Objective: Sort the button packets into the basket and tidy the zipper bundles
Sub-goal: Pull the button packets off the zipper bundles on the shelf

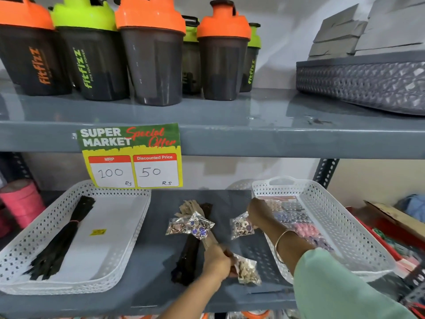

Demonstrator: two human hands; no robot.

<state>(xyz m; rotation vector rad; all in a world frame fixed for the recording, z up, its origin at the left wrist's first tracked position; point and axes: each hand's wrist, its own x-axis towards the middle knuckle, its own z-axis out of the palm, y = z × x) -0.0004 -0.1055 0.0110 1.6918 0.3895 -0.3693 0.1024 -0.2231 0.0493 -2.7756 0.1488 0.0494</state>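
Note:
On the grey shelf between two white baskets lie a dark zipper bundle point(187, 256) and a beige zipper bundle point(187, 207), with two clear button packets point(197, 226) resting on them. My left hand point(217, 263) is shut on a button packet point(247, 270) of pale buttons near the shelf's front. My right hand point(258, 212) grips another button packet point(241, 225) beside the right basket point(345, 229), which holds several button packets. The left basket point(128, 229) holds a black zipper bundle point(62, 236) tied with a band.
A price tag sign point(131, 155) hangs from the upper shelf edge. Shaker bottles point(151, 51) and a grey woven box point(363, 84) stand on the upper shelf. A pink thread spool point(21, 202) sits at the far left; red boxes point(391, 226) lie at the right.

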